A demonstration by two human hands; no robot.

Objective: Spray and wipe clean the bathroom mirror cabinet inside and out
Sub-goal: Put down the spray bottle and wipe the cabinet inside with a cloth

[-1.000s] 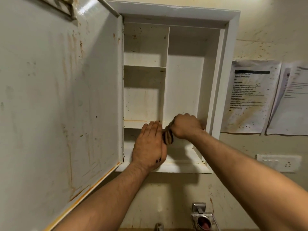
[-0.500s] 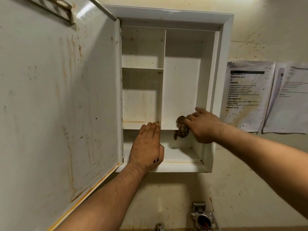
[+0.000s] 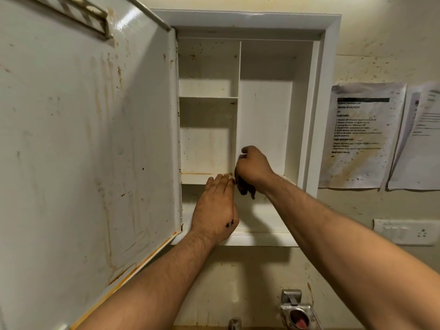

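The cabinet (image 3: 250,20) hangs open on the wall, and both hands reach up into it. The left hand (image 3: 215,206) lies flat with its fingers straight and together, their tips touching the front edge of the lower shelf (image 3: 197,178). Just to its right, the right hand (image 3: 253,166) is curled tight round a dark brown cloth (image 3: 244,186), knuckles against the foot of the upright divider (image 3: 238,115). The loose end of the cloth hangs below that fist, just beside the left fingertips. Left of the left hand the stained door (image 3: 83,139) stands swung wide, rust-coloured streaks running down its inner face. Well right of the right hand, two spotted papers (image 3: 362,134) are stuck to the wall, with a switch plate (image 3: 404,232) beneath them. Below the right forearm sits a metal holder (image 3: 297,315).
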